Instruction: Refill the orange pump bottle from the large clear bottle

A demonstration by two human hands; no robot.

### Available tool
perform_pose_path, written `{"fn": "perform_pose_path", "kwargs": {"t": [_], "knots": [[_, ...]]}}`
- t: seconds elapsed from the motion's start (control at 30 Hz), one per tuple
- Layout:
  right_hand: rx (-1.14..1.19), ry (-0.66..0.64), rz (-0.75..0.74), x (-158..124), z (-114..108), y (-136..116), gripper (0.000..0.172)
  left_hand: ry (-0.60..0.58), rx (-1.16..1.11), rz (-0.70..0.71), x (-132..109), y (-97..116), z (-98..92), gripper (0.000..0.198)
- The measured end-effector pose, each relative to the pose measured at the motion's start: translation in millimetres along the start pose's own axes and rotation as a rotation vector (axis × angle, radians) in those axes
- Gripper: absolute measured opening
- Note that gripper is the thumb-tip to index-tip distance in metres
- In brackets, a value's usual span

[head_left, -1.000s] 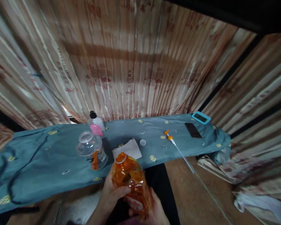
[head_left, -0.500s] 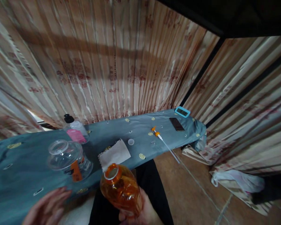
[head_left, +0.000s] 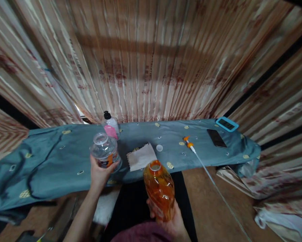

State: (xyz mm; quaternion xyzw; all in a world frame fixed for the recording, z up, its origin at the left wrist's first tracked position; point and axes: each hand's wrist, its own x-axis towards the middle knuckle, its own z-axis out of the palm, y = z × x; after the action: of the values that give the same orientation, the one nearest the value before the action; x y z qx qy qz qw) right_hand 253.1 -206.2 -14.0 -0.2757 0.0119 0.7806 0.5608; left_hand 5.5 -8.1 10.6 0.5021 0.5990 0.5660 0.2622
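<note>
My right hand [head_left: 174,218] grips a see-through orange bottle [head_left: 159,190] low on its body, holding it nearly upright over my lap; its neck is uncapped. At the front of the table my left hand [head_left: 100,171] is wrapped round the lower side of a clear plastic bottle [head_left: 104,148] with an orange and black label. That clear bottle has an open mouth and appears to stand on the cloth. A folded pale cloth [head_left: 141,157] lies between the two bottles. Beside it sits a small white round cap [head_left: 159,148]. An orange pump head [head_left: 189,144] with a long pale tube rests farther right.
Behind the clear bottle stands a bottle with a black top and pink label [head_left: 111,127]. A dark phone [head_left: 216,138] and a blue-framed digital clock [head_left: 226,124] lie at the right end of the blue-green tablecloth [head_left: 62,164]. Patterned curtains [head_left: 145,67] hang close behind.
My left hand has moved forward from the table's front edge and taken hold of the clear bottle. The view has swung left; the orange bottle stays in my right hand, now more upright.
</note>
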Motion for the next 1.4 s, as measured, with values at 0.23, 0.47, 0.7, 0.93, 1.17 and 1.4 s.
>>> {"fn": "perform_pose_path", "kwargs": {"t": [0.23,0.47,0.7,0.93,1.17,1.4], "knots": [[0.076,0.035,-0.025,8.2,-10.7,-2.0,0.065,0.036,0.093,-0.190,1.0,12.8,5.9,0.080],[0.115,0.026,0.044,13.3,4.4,-10.6,0.065,0.035,0.076,-0.193,-0.8,17.7,4.4,0.077],[0.113,0.041,0.072,22.0,13.8,-14.5,0.069,0.008,0.081,-0.161,0.8,17.7,2.4,0.076],[0.110,0.049,0.070,23.3,8.9,-9.5,0.068,0.015,0.060,-0.122,-0.2,7.5,4.3,0.085],[0.060,0.021,0.090,26.7,7.8,-6.9,0.070,0.003,-0.061,-0.025,-17.4,4.6,-7.6,0.103],[-0.019,-0.068,0.143,45.5,29.3,15.8,0.073,-0.170,-0.065,0.018,-115.9,30.0,-49.2,0.093]]}}
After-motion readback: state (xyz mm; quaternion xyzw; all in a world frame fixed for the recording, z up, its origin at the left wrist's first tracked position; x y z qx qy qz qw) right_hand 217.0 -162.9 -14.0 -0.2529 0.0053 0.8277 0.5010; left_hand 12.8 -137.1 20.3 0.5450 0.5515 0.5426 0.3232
